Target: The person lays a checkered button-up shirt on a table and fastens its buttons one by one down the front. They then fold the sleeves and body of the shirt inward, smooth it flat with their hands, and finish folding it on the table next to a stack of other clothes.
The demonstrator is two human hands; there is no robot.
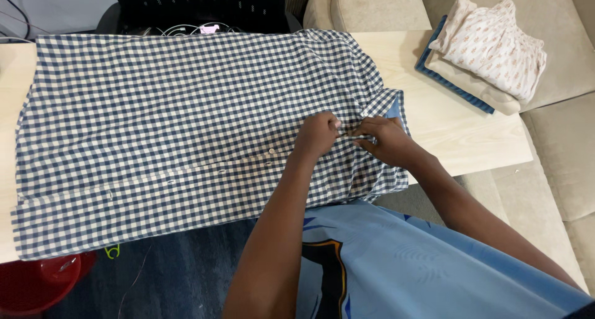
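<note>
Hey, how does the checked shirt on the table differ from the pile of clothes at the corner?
The checked shirt lies spread flat, covering most of the table; the pile is folded and stacked at the far right corner. The shirt is navy and white gingham; the pile's top piece is cream with a small print. Both hands, left and right, pinch the shirt near its collar; the pile is untouched. Both are fabric.

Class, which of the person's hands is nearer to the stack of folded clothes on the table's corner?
Right. The right hand grips the checked shirt by its collar, on the side toward the stack of folded clothes; the left hand lies just beyond it, farther away.
</note>
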